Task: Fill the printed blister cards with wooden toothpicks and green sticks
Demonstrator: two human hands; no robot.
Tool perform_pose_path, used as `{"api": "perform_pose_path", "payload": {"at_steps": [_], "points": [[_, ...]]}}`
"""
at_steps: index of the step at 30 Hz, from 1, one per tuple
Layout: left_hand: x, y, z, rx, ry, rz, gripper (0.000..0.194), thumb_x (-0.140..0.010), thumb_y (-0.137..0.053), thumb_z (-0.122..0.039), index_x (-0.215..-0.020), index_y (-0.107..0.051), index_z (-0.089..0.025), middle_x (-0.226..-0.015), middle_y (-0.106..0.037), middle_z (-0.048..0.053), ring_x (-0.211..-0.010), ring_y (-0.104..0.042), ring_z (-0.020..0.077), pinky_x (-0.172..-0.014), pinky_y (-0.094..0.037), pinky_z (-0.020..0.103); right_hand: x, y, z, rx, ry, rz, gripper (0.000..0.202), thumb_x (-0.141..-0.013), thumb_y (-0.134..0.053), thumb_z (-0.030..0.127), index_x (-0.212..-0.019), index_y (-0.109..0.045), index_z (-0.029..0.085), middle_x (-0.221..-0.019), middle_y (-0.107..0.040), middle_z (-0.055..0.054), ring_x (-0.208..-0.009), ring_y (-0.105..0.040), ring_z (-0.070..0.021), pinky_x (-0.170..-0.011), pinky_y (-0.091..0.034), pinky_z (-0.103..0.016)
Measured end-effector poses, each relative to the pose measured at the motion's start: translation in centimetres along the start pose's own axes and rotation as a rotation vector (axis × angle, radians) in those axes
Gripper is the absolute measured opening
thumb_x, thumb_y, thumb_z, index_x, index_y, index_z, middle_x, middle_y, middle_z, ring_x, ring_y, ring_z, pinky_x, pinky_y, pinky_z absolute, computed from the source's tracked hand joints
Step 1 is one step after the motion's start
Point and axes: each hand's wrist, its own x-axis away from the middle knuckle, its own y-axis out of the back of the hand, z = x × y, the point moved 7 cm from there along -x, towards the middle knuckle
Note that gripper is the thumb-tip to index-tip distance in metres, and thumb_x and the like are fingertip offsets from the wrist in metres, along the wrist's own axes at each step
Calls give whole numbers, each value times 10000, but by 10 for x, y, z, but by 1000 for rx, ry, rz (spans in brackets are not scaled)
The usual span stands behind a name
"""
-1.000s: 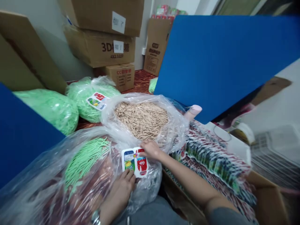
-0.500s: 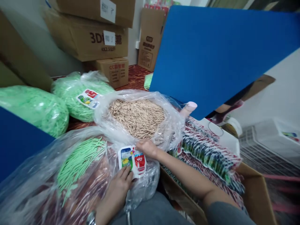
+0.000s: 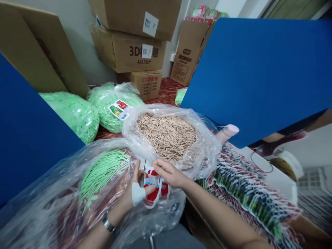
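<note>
Near the front of the plastic bags, both my hands are on a small red and white printed packet (image 3: 150, 197). My left hand (image 3: 132, 188) has its thumb across the packet's face, with a white wrap around the thumb's base. The fingers behind the packet are partly hidden. My right hand (image 3: 169, 174) pinches the packet's upper edge between thumb and fingertips. Another red Cola packet (image 3: 165, 190) shows just behind it. Beyond my hands lies an open clear bag (image 3: 207, 148) of thin tan sticks (image 3: 168, 136). Light green sticks (image 3: 102, 173) lie on my left in clear plastic.
Two full bags of green strips (image 3: 74, 112) (image 3: 103, 103) sit at the back left, one with a printed packet (image 3: 119, 110) on it. Blue panels (image 3: 259, 76) (image 3: 31, 145) flank the space. Stacked cartons (image 3: 135, 52) stand behind. Rows of printed packets (image 3: 249, 190) fill the right side.
The packet that lay flat on the plastic is now lifted and tilted between my hands. My left hand has turned thumb-up around it, and my right hand has moved onto its top edge. The view has shifted left.
</note>
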Motion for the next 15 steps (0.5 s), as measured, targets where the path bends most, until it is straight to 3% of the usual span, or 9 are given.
{"api": "perform_pose_path", "payload": {"at_steps": [3, 5, 11, 15], "points": [[-4, -4, 1, 135, 138, 123, 554, -626, -789, -356, -1105, -622, -133, -916, -737, 112, -784, -691, 270, -767, -560, 429, -4, -4, -2, -115, 14, -40, 334, -943, -388, 483, -838, -491, 184, -718, -449, 33, -637, -419, -94, -591, -372, -199], [-2, -2, -1, 147, 168, 143, 365, -656, -763, -386, -889, -681, -117, -761, -735, 87, -684, -680, 247, -713, -562, 403, -5, 0, -4, -57, 26, -105, 310, -944, -408, 446, -832, -517, 178, -714, -465, 32, -645, -434, -94, -609, -373, -201], [0, 0, -12, -88, 131, 107, 276, -685, -717, -360, -537, -605, -155, -491, -576, -13, -526, -546, 160, -566, -500, 285, -8, 5, 3, 259, 90, -196, 282, -846, -602, 405, -682, -600, 175, -629, -548, 26, -593, -493, -96, -566, -346, -199], [-2, -5, -20, -127, 97, 112, 329, -700, -693, -347, -482, -528, -163, -456, -492, -38, -461, -440, 114, -473, -419, 235, -10, 2, 16, 390, 182, -181, 299, -904, -523, 362, -696, -621, 170, -654, -606, -14, -620, -551, -111, -599, -384, -207]]}}
